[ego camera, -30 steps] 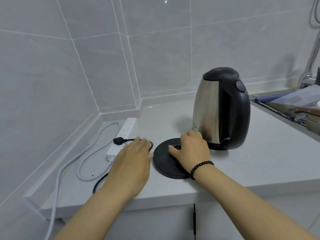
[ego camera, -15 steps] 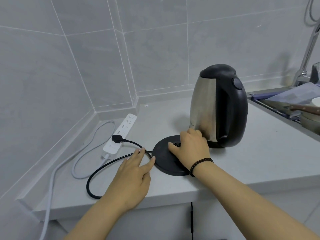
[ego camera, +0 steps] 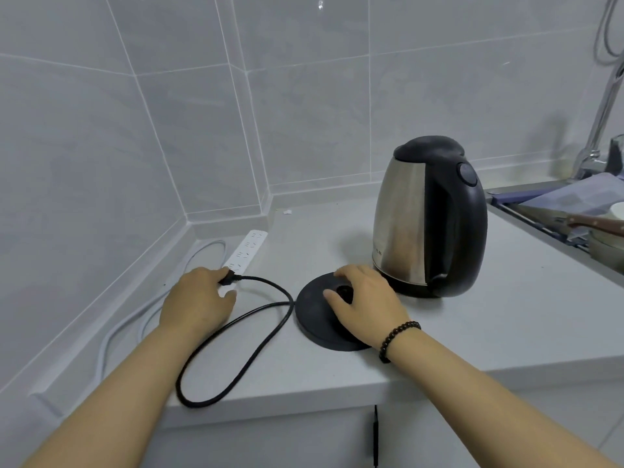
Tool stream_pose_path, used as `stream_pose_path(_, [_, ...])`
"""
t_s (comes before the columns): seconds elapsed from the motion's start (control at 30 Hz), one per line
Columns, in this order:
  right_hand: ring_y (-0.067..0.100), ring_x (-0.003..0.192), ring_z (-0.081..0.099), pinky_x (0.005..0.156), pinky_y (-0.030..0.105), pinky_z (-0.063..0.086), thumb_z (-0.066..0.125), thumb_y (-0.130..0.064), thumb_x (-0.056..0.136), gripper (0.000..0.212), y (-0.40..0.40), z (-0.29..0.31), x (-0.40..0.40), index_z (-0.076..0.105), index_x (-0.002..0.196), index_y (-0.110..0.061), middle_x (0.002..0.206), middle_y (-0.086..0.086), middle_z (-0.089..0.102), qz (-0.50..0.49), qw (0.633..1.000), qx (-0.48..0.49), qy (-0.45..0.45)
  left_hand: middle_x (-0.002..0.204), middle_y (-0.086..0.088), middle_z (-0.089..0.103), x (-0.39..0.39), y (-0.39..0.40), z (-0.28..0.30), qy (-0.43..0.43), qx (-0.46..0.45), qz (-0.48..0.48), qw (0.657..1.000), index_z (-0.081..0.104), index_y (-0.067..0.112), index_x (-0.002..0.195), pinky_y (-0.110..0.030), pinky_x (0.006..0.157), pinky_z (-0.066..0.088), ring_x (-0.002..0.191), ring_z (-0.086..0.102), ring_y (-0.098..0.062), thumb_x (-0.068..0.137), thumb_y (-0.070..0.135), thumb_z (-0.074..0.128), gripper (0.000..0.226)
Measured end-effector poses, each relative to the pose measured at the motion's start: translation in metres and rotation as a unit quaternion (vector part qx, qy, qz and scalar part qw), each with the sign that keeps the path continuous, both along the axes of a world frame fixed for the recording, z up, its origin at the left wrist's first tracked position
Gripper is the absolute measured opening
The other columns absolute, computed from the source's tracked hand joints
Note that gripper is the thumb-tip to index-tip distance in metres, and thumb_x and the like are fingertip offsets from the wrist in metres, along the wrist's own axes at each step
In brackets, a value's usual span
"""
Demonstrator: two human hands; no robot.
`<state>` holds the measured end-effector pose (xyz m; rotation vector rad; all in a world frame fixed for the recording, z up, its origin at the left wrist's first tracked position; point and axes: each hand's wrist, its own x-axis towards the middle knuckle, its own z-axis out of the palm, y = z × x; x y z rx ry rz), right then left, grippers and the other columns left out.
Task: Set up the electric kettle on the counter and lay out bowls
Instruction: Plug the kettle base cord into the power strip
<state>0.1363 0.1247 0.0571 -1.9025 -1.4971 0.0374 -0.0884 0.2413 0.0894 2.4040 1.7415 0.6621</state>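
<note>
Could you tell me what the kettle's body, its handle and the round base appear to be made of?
The kettle body looks like brushed stainless steel: silvery, with soft vertical reflections. Its handle and lid seem black plastic with a dull sheen. The round base under the right hand looks matte black plastic too.

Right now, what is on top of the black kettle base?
Only the right hand rests on the kettle base, fingers relaxed around its centre connector. The kettle stands beside it on the counter, not on it. The hand covers part of the base's surface.
</note>
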Motion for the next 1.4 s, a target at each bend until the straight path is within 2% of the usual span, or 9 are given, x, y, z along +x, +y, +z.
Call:
stream_pose_path(0.2, [0.016, 0.109, 0.058, 0.096, 0.023, 0.043, 0.056, -0.010, 0.090, 0.043, 0.008, 0.002, -0.004, 0.055, 0.132, -0.020, 0.119, 0.002, 0.060, 0.057, 0.998, 0.021, 0.023, 0.076, -0.002, 0.062, -0.001, -0.004, -0.006, -0.021, 0.039, 0.034, 0.998, 0.066, 0.022, 0.122, -0.025, 0.050, 0.036, 0.065, 0.051, -0.018, 0.087, 0.030, 0.057, 0.036])
stream_pose_path(0.43, [0.016, 0.113, 0.057, 0.098, 0.026, 0.044, 0.057, -0.007, 0.090, 0.046, 0.018, 0.004, -0.006, 0.053, 0.134, -0.019, 0.125, 0.001, 0.055, 0.073, 0.995, 0.045, 0.042, 0.084, -0.008, 0.067, -0.005, 0.004, -0.008, -0.014, 0.063, 0.065, 0.996, 0.068, 0.017, 0.117, -0.029, 0.062, 0.044, 0.071, 0.051, -0.022, 0.086, 0.026, 0.057, 0.035])
stream_pose_path(0.73, [0.016, 0.112, 0.058, 0.096, 0.028, 0.046, 0.059, -0.011, 0.090, 0.041, 0.020, -0.002, -0.007, 0.055, 0.131, -0.016, 0.125, 0.003, 0.056, 0.058, 0.996, 0.037, 0.050, 0.073, -0.006, 0.061, -0.016, 0.011, -0.010, -0.002, 0.065, 0.071, 0.995, 0.067, 0.018, 0.116, -0.029, 0.056, 0.040, 0.068, 0.052, -0.025, 0.087, 0.029, 0.056, 0.033])
stream_pose_path(0.87, [0.016, 0.112, 0.058, 0.096, 0.028, 0.046, 0.058, -0.013, 0.091, 0.037, 0.020, -0.002, -0.008, 0.056, 0.128, -0.015, 0.125, 0.002, 0.056, 0.051, 0.997, 0.032, 0.050, 0.108, -0.014, 0.066, -0.019, 0.009, -0.011, -0.038, 0.022, 0.065, 0.997, 0.052, 0.012, 0.137, -0.038, 0.076, 0.049, 0.099, 0.058, -0.032, 0.090, 0.028, 0.057, 0.050])
stream_pose_path(1.07, [0.017, 0.108, 0.059, 0.093, 0.027, 0.045, 0.056, -0.013, 0.091, 0.028, 0.020, -0.003, -0.009, 0.062, 0.118, -0.013, 0.121, 0.002, 0.058, 0.043, 0.998, 0.034, 0.037, 0.150, 0.003, 0.040, 0.017, -0.043, 0.011, -0.172, 0.101, -0.112, 0.973, 0.042, 0.016, 0.143, -0.023, 0.112, 0.021, 0.140, 0.031, -0.014, 0.096, 0.015, 0.048, 0.047])
stream_pose_path(1.17, [0.017, 0.105, 0.059, 0.091, 0.027, 0.046, 0.056, -0.012, 0.090, 0.026, 0.020, -0.003, -0.009, 0.063, 0.115, -0.013, 0.119, 0.002, 0.059, 0.040, 0.998, 0.036, 0.034, 0.156, 0.016, 0.015, 0.040, -0.068, 0.007, -0.095, 0.017, -0.241, 0.966, 0.026, 0.025, 0.150, -0.016, 0.114, 0.002, 0.143, 0.003, 0.004, 0.094, 0.013, 0.037, 0.058])
stream_pose_path(1.23, [0.017, 0.104, 0.060, 0.090, 0.026, 0.046, 0.056, -0.012, 0.090, 0.025, 0.020, -0.003, -0.009, 0.063, 0.114, -0.012, 0.119, 0.002, 0.059, 0.040, 0.998, 0.038, 0.030, 0.160, 0.014, 0.001, 0.048, -0.071, -0.005, 0.022, 0.031, -0.257, 0.966, 0.016, 0.024, 0.152, -0.025, 0.119, -0.006, 0.145, -0.010, 0.001, 0.094, 0.016, 0.031, 0.061])
stream_pose_path(1.3, [0.016, 0.102, 0.060, 0.089, 0.024, 0.046, 0.055, -0.013, 0.091, 0.024, 0.019, -0.003, -0.009, 0.062, 0.113, -0.012, 0.118, 0.002, 0.059, 0.040, 0.998, 0.038, 0.029, 0.161, 0.010, 0.000, 0.049, -0.066, -0.017, 0.082, 0.032, -0.233, 0.968, 0.017, 0.023, 0.152, -0.034, 0.120, -0.007, 0.147, -0.011, -0.006, 0.099, 0.022, 0.030, 0.055])
stream_pose_path(1.4, [0.016, 0.103, 0.060, 0.090, 0.026, 0.047, 0.055, -0.014, 0.092, 0.023, 0.019, -0.004, -0.010, 0.062, 0.113, -0.013, 0.119, 0.001, 0.059, 0.040, 0.998, 0.038, 0.031, 0.160, 0.012, 0.012, 0.043, -0.060, -0.032, 0.049, -0.002, -0.215, 0.975, 0.028, 0.028, 0.148, -0.037, 0.121, -0.001, 0.148, -0.002, -0.005, 0.102, 0.037, 0.028, 0.047])
